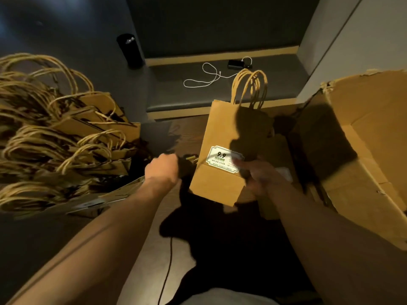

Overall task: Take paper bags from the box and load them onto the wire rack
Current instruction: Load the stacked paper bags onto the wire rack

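Note:
A flat brown paper bag (222,137) with twisted handles and a white sticker stands upright in the middle of the view. My right hand (262,175) grips its lower right edge, thumb across the front near the sticker. To the bag's left, my left hand (164,167) is curled into a loose fist at the bag's left edge; whether it holds anything is hidden. At the right stands the open cardboard box (361,137), its inside in shadow. Several paper bags (72,133) lie stacked at the left with handles fanned out; the wire rack beneath them is hidden.
A black cylinder (130,50) stands at the back left. A white cable (209,77) and a small black device (236,63) lie on a grey bench behind the bag. A thin black cord (168,260) runs down over the wood floor between my arms.

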`<state>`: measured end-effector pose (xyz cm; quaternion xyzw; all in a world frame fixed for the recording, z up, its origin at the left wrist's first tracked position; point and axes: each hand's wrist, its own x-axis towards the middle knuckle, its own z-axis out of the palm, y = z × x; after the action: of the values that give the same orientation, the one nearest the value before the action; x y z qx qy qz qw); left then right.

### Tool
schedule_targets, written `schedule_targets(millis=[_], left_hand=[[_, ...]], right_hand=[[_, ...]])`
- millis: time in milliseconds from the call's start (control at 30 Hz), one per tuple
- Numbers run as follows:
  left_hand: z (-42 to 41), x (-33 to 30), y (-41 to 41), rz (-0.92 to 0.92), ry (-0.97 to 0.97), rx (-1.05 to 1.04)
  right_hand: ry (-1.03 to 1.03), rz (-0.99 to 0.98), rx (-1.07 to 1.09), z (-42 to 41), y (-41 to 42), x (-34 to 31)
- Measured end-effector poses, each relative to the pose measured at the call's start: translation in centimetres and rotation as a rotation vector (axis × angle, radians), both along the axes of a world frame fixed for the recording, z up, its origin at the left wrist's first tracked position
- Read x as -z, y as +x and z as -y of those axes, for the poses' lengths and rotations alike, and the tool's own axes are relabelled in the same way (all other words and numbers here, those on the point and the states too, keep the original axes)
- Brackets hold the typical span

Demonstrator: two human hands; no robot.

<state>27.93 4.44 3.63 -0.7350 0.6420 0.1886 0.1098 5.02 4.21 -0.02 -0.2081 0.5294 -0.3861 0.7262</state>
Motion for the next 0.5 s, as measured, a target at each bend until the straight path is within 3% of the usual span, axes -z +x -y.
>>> schedule_targets(millis=[167,333,500], left_hand=[[0.1,-2.0,2.4,-0.352,-0.161,-0.024],[-0.8,-4.0,4.2,-0.573,-0.34,-0.143],[-2.7,-4.5,5.8,-0.778,-0.371,-0.224]], right_hand=[[0.002,0.059,0.024,-0.3,2.9,-0.1],[0.026,0.167,0.028,0.0,6.4,-0.6],[-0.069,0.187,-0.046,0.0,8.9,-2.2]])
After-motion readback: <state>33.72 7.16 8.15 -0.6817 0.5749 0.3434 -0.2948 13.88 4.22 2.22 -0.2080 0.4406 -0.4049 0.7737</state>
